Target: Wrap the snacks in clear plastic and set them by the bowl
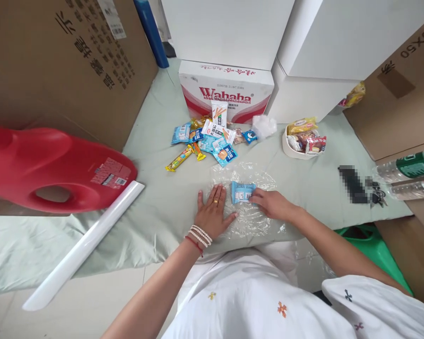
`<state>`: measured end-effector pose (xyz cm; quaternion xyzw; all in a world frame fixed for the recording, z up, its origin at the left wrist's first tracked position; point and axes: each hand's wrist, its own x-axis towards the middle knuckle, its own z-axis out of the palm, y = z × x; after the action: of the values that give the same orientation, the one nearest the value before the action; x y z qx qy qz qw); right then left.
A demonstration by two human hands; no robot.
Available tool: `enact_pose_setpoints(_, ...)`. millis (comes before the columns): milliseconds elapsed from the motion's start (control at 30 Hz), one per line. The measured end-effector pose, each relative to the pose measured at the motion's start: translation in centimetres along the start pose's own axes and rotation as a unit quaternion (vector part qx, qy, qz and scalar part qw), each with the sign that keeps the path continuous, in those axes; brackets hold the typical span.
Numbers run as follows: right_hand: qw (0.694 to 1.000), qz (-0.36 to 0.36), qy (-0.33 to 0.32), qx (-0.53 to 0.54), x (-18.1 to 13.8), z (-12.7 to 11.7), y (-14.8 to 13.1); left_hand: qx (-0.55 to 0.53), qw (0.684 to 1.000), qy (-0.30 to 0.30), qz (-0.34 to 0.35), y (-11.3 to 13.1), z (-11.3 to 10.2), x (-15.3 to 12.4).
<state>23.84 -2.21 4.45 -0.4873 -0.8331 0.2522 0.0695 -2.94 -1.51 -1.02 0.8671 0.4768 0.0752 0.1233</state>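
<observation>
From the head camera, looking down: the left hand (214,214) lies flat, palm down, fingers spread wide. It grips nothing and presses on the left part of a crinkled clear plastic sheet (257,175), which is spread on a pale green cloth (162,188). There's a ring on one finger and beaded bracelets at the wrist.

The right hand (271,204) comes in from the right, back up, fingers bent down onto the right end of a small blue snack packet (242,192). It touches the packet, but whether it pinches it or merely rests on it I cannot tell. The packet lies flat near the middle of the sheet, just beside the left hand's fingertips and between the two hands.

Farther back, a loose pile of snacks (212,139) sits in front of a red-and-white carton (226,89). To its right is a white bowl (289,149) filled with more wrapped snacks.

On the left a big red jug (49,165) lies on its side, with a white roll (85,245) slanting below it. At the far right are two water bottles (410,165) and a bunch of keys (376,195), well apart from the hands.
</observation>
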Motion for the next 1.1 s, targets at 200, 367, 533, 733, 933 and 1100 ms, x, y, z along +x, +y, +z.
enact_pose_setpoints(200, 0.994, -0.012, 0.108, -0.022, 2.1, 0.1, 0.0, 0.033, 0.999, 0.005, 0.001, 0.0, 0.2, -0.1)
enact_pose_setpoints(367, 0.994, -0.002, 0.106, -0.022, 3.4, 1.8, -0.2, 0.04, 0.999, 0.005, -0.001, 0.1, 0.1, -0.1)
enact_pose_setpoints(533, 0.994, 0.003, 0.1, -0.037, 2.6, 2.7, -0.3, 0.022, 0.999, 0.025, 0.007, -0.2, 0.2, 0.0)
enact_pose_setpoints(733, 0.973, -0.04, 0.219, 0.052, -3.4, 1.4, -1.1, -0.041, 0.992, 0.097, 0.064, -1.9, -0.9, -2.2)
enact_pose_setpoints(933, 0.985, -0.034, 0.156, 0.057, -10.8, 4.7, -0.8, -0.124, 0.973, 0.033, 0.194, -3.8, -1.2, -6.6)
enact_pose_setpoints(1100, 0.974, -0.009, 0.202, 0.103, -10.4, 5.9, 0.4, -0.207, 0.971, -0.005, 0.116, -4.4, -2.0, -5.8)
